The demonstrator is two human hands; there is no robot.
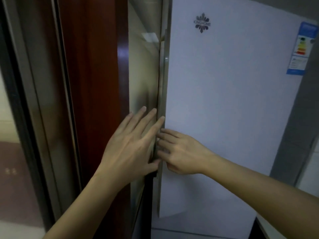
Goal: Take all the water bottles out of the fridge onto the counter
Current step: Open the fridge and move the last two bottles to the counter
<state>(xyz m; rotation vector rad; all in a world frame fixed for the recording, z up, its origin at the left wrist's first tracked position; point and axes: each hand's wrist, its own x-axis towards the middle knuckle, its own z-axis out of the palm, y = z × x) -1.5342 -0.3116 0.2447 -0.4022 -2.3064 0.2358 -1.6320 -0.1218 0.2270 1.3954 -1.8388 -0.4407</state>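
Observation:
A white fridge (pixel 229 100) fills the right of the view, its door closed. A long silver handle strip (pixel 163 87) runs down the door's left edge. My left hand (pixel 131 144) lies flat with fingers spread against the fridge's side, fingertips at the handle strip. My right hand (pixel 179 152) reaches in from the right, fingers curled at the door's left edge on the handle strip. No water bottles are visible; the fridge's inside is hidden.
A dark red wooden panel (pixel 93 83) stands just left of the fridge, with a grey-framed glass door (pixel 25 100) further left. A dark logo (pixel 202 23) and an energy label (pixel 302 49) are on the fridge door. A grey wall (pixel 300 118) is at right.

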